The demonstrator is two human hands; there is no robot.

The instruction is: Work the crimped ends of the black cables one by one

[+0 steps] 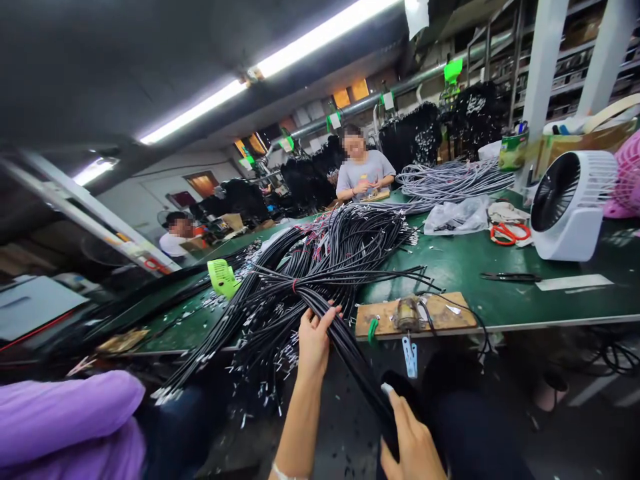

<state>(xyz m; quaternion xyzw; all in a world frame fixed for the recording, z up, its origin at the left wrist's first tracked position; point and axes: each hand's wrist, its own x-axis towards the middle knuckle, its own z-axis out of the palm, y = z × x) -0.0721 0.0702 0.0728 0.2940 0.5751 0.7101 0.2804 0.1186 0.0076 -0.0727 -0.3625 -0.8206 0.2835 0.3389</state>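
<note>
A long bundle of black cables (350, 350) runs from the table edge down toward me, bound with a red tie (294, 285). My left hand (316, 333) is closed around the bundle just below that tie. Lower down, near the bottom of the view, my right hand (413, 440) grips the same bundle, its fingers curled about it. Beyond the tie, the cable ends fan out over a large heap of black cables (345, 247) with pale tips. Right of my left hand lies a wooden board (367, 320) carrying a small motor (407, 315).
A blue clip (409, 357) hangs at the green table's (505, 300) front edge. To the right are pliers (510, 276), red-handled scissors (510, 233) and a white fan (570, 207). Grey cable coils (450, 180) lie behind. A purple-sleeved person (75, 420) sits at left; another (365, 170) works opposite.
</note>
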